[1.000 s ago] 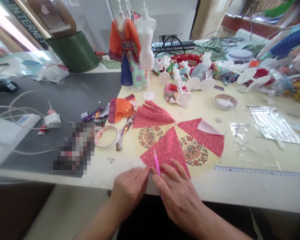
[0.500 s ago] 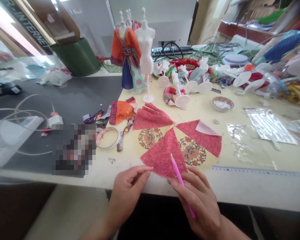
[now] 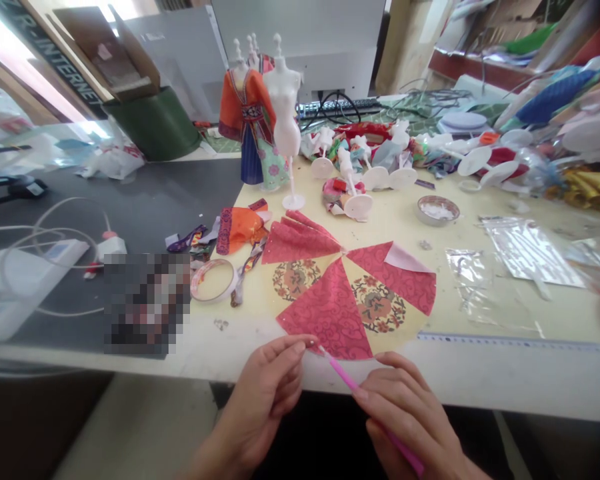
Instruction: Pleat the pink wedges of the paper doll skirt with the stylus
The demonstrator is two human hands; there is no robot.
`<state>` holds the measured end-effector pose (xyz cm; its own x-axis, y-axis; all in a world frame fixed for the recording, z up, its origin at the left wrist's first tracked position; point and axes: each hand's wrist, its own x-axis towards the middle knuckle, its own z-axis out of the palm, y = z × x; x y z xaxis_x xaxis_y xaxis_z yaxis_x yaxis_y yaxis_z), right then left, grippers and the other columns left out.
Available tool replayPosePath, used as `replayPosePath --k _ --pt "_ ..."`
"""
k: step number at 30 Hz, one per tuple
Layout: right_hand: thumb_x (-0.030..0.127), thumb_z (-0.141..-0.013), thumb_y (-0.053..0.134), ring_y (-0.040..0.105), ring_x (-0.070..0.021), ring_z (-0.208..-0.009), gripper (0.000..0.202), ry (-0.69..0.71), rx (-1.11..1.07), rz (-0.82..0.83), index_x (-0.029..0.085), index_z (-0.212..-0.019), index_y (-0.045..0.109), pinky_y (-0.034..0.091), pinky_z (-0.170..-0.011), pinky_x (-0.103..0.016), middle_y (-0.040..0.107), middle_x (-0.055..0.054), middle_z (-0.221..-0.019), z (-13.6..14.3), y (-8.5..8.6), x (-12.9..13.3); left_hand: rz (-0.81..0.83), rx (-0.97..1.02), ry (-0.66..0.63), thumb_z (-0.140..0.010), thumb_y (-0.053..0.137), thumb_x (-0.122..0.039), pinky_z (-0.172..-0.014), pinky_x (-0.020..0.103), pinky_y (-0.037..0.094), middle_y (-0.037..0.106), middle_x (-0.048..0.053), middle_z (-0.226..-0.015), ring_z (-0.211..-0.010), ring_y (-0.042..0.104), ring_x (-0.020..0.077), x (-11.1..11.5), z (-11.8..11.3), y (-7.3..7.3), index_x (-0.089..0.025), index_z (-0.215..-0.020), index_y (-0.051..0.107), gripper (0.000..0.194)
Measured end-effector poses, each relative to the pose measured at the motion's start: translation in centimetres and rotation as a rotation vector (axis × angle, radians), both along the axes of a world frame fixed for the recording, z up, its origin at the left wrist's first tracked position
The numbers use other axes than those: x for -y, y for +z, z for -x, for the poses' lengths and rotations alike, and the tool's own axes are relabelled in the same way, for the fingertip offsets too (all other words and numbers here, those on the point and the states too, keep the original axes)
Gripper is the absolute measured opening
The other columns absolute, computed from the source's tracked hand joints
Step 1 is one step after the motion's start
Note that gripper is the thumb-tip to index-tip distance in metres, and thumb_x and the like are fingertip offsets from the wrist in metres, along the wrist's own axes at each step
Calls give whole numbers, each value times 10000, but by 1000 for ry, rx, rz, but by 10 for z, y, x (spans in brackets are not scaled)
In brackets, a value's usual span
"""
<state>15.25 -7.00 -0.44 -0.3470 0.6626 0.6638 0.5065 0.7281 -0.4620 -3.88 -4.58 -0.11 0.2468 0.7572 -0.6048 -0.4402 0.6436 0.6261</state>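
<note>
My right hand (image 3: 415, 420) is closed round a pink pen-like tool (image 3: 343, 375), its pale tip pointing left, close to my left fingertips. My left hand (image 3: 270, 383) has thumb and forefinger pinched together; a tiny pale dot shows at the fingertip, too small to name. Both hands are at the front edge of a red patterned fabric panel (image 3: 330, 307). This panel belongs to a fan-shaped piece, with yellow flowered panels (image 3: 379, 303) between the red ones, lying on the table. At right, one red panel (image 3: 410, 280) has a corner folded over, showing its pale underside.
Behind the fabric stand a white doll mannequin (image 3: 285, 127) and a dressed one in an orange robe (image 3: 245, 107). A tape roll (image 3: 213, 280) and orange fabric (image 3: 243, 230) lie left. To the right are a small dish (image 3: 437, 211), clear plastic bags (image 3: 530, 250) and a ruler (image 3: 505, 342).
The pink tool has swung down and left, bringing its tip from over the red panel to my left fingertips. My right hand has moved slightly right and down; the view has shifted a little.
</note>
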Motion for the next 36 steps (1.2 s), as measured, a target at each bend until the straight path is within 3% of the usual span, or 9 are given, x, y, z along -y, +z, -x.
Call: replayPosePath --k 5,13,36 --pt "49 -709 505 633 -138 -668 297 17 -24 -17 155 -978 571 521 -820 -360 661 -23 -711 5 -1 -1 -6 2 -11 -775 658 -267 -357 125 107 201 -106 -508 -426 105 19 1 -1 -2 -152 -874 656 151" --pt "27 -730 496 608 -132 -674 223 27 -65 -36 99 -914 602 504 -812 -392 647 -51 -719 7 -6 0 -26 -48 -30 -763 669 -293 -360 130 113 192 -112 -492 -427 105 24 3 -2 2 -153 -878 666 181" --pt "39 -742 489 619 -129 -658 238 -13 -37 -30 141 -931 590 525 -790 -370 652 -31 -701 7 -1 1 -70 -167 -23 -752 672 -331 -374 143 129 252 -103 -470 -424 156 27 6 -3 0 -164 -888 685 215"
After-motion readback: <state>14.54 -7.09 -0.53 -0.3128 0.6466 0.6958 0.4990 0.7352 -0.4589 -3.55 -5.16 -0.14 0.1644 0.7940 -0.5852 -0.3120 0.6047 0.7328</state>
